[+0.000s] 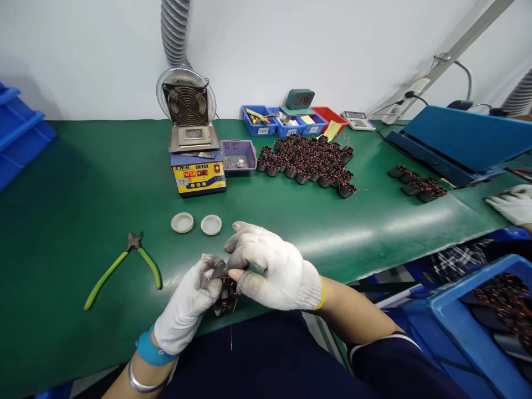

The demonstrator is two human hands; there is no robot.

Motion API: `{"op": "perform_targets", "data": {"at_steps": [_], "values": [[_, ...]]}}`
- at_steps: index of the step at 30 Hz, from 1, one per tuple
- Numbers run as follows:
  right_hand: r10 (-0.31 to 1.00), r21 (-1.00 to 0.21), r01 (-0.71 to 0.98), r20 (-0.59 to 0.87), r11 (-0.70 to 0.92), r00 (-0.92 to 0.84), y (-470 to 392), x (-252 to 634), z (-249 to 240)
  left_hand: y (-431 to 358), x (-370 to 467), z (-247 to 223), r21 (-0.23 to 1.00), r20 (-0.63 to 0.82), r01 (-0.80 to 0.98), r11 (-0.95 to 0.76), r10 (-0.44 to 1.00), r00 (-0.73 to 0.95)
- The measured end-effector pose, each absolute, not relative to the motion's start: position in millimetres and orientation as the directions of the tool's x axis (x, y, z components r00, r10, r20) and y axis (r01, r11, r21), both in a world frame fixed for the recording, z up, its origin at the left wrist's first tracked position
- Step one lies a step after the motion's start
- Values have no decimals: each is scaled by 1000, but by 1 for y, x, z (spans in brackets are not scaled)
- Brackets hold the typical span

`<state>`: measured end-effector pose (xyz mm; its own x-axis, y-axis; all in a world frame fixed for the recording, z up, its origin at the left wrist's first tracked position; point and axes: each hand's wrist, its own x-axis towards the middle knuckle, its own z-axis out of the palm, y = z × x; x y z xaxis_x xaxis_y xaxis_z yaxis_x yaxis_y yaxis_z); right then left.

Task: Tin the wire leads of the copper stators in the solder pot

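Observation:
Close to the table's front edge, my gloved left hand point(191, 299) is closed around a black motor stator wound with copper wire point(226, 293). My right hand point(266, 269), gloved with a bare thumb tip, pinches at the top of the same stator from the right side. A thin wire end hangs down from the stator. Whether the right fingers grip the stator body or one of its wires is hidden. Green-handled cutting pliers point(128, 260) lie with handles spread to the left. Two small white dishes point(182, 223) sit beyond my hands.
A yellow and blue solder pot point(198, 176) stands at the back beside a purple tray point(239, 157). Many stators point(307, 160) crowd the green table point(103, 183). A blue crate point(440, 310) holds more at lower right. Another person's gloved hand point(513, 204) rests at far right.

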<state>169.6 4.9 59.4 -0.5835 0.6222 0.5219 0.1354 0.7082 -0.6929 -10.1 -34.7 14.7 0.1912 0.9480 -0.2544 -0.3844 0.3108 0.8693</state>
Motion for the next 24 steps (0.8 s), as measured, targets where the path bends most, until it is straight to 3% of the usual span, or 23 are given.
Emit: {"op": "perform_targets", "data": {"at_steps": [3, 6, 9, 11, 13, 17, 22, 24], "values": [[802, -874, 22, 435, 485, -410, 11, 176, 50, -35, -12, 15, 885, -236, -362, 293, 952, 194], [908, -931, -89, 365, 354, -206, 21, 188, 41, -36, -14, 13, 872, -235, -377, 312, 943, 236], [799, -874, 22, 434, 486, -417, 23, 192, 31, -36, -12, 9, 834, -251, -421, 357, 925, 286], [664, -807, 97, 403, 582, -630, 19, 188, 24, -34, -9, 6, 816, -263, -438, 377, 917, 299], [586, -772, 109, 374, 626, -719, 14, 182, 16, -32, -8, 3, 817, -295, -426, 389, 916, 271], [584, -681, 159, 456, 715, -671, 11, 178, 2, -26, -12, 3, 872, -369, -267, 411, 909, 195], [607, -520, 337, 535, 785, -588, 13, 183, -2, -24, -17, 20, 960, -239, 167, 225, 969, 66], [634, -515, 383, 522, 767, -570, 14, 183, -2, -29, -21, 27, 951, -229, 225, 212, 972, 51]]}}
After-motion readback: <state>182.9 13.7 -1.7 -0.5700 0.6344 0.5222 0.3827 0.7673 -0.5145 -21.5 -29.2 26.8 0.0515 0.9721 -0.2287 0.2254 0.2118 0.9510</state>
